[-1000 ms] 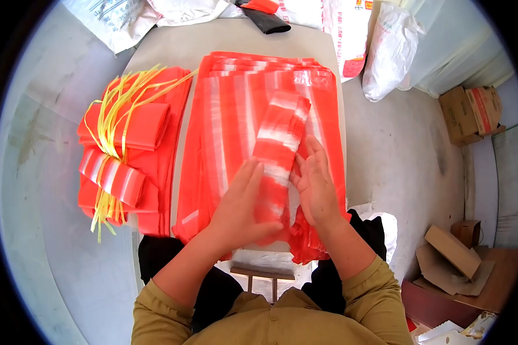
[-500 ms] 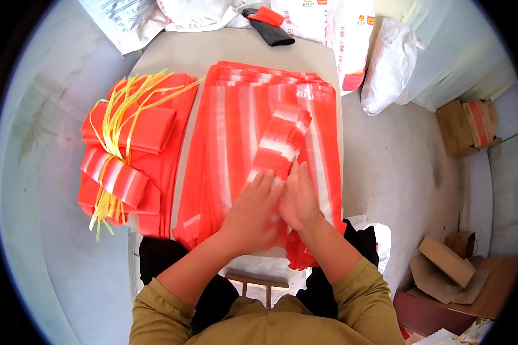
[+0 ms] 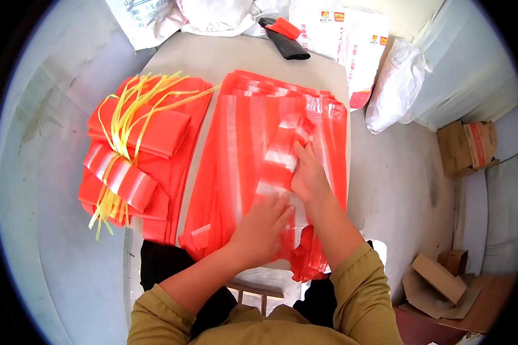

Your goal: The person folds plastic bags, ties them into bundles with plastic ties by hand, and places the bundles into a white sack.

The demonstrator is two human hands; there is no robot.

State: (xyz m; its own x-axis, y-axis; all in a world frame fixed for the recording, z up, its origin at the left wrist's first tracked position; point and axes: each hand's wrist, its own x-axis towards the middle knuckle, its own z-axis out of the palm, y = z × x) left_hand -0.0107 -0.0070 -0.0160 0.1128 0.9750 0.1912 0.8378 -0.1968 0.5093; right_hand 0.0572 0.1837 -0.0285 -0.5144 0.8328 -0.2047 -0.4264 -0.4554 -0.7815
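Note:
A folded red and white striped strip (image 3: 279, 161) lies aslant on a wide stack of red and white plastic bags (image 3: 242, 132). My left hand (image 3: 262, 227) is at the strip's near end, its fingers bent and slightly blurred; what they hold, if anything, is hidden. Higher up, my right hand (image 3: 309, 175) grips the strip's right edge, with fingertips curled over it. Bunched red plastic (image 3: 309, 256) hangs at the near edge, between my forearms. To the left sit folded red bundles (image 3: 147, 129), with yellow ties (image 3: 124, 123) and a striped roll (image 3: 121, 177) on them.
At the table's (image 3: 201, 52) far edge are white printed sacks (image 3: 362, 57) and a black roll with a red piece (image 3: 288, 43). A stuffed white bag (image 3: 397, 86) stands to the right. Cardboard boxes (image 3: 466, 149) are farther right, with an opened carton (image 3: 440, 287) below.
My right hand has moved up along the strip and now grips its edge. My left hand has shifted down toward the near end. The view has tilted, moving the table scene slightly down and right.

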